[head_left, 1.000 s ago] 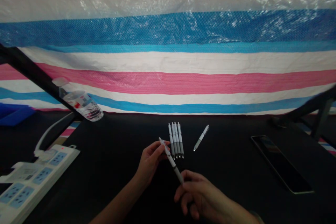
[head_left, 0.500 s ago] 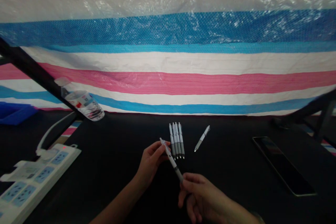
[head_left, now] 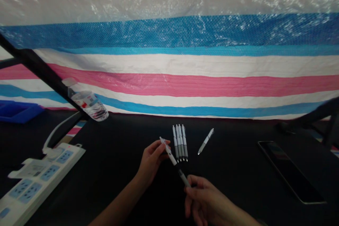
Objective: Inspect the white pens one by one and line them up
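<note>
Places taken from the row of four pens [head_left: 180,143], side by side on the black table [head_left: 127,134], clickers pointing away, gray grips and tips toward the person.

Far left of the row: blue tray [head_left: 19,112], partly out of view. Nearer the person, also well left: white power strip [head_left: 39,187], pale blue sockets, small red light at its far end, white plug [head_left: 54,153] and cable. A white adapter [head_left: 33,169] sits on it too.

Left of the row and farther back: clear bottle [head_left: 90,104], tilted, red-and-white label, beside a black frame bar [head_left: 50,77].

Just left of the row: left hand [head_left: 151,160], thumb and fingers in a narrow pinch on the white clip end of the held pen [head_left: 171,156].

The held pen slants down past the near left side of the row, clip end upper left, gray grip lower right. Dark section between white barrel and gray grip; cannot tell whether the two parts are joined there.

Nearer the person than the row, slightly right: right hand [head_left: 200,192], thumb and forefinger pinched narrowly on the gray end, other fingers curled below.

Right of the row, apart: single pen [head_left: 206,141], slanted, tip toward the person. Well right: black phone [head_left: 290,171], screen dark.

Behind the row: striped plastic sheet [head_left: 169,63].
</note>
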Available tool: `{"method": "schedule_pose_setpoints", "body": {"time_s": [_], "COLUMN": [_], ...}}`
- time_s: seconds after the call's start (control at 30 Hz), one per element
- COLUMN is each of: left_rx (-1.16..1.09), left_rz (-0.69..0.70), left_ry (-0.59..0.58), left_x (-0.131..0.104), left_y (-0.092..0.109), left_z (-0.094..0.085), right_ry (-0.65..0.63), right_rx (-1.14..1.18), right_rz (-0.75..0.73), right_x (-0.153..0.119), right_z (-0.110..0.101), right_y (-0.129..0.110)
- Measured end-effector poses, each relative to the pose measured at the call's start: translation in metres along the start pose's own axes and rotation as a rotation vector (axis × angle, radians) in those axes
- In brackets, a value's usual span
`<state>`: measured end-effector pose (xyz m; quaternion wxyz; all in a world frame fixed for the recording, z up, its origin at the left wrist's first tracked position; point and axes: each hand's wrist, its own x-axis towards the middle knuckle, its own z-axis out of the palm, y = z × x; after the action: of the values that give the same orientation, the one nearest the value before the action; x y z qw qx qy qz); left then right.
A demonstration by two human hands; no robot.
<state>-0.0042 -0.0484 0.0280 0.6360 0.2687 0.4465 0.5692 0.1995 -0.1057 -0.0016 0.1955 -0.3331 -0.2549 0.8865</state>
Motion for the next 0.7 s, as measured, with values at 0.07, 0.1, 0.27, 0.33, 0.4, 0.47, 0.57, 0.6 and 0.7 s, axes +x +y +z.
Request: {"method": "schedule_pose_setpoints", "body": {"time_s": [0.07,0.1,0.27,0.33,0.4,0.47,0.57,0.6,0.7], "left_rx": [-0.018,-0.027,-0.092,-0.117,-0.137,-0.148,-0.148,-0.143,-0.117], "left_rz": [0.012,0.019,0.053,0.059,0.058,0.052,0.043,0.038,0.004], "left_ry": [0.030,0.046,0.115,0.132,0.150,0.164,0.166,0.161,0.131], "left_x": [0.002,0.003,0.010,0.013,0.015,0.016,0.015,0.014,0.009], "left_y": [0.003,0.005,0.008,0.008,0.009,0.009,0.008,0.007,0.002], "left_z": [-0.002,-0.003,-0.011,-0.013,-0.015,-0.015,-0.015,-0.014,-0.010], "right_ry": [-0.003,-0.008,0.002,0.008,0.008,0.004,0.006,0.011,0.024], "right_rx": [-0.011,-0.015,-0.028,-0.031,-0.030,-0.026,-0.023,-0.023,-0.025], "right_rz": [0.004,0.007,0.008,0.007,0.009,0.008,0.005,0.004,0.000], "right_x": [0.000,0.000,0.000,0.000,0.000,0.000,0.001,0.001,0.001], "right_z": [0.001,0.001,0.002,0.003,0.003,0.003,0.003,0.003,0.003], "right_y": [0.000,0.000,-0.001,-0.001,0.000,0.000,-0.001,-0.001,-0.001]}}
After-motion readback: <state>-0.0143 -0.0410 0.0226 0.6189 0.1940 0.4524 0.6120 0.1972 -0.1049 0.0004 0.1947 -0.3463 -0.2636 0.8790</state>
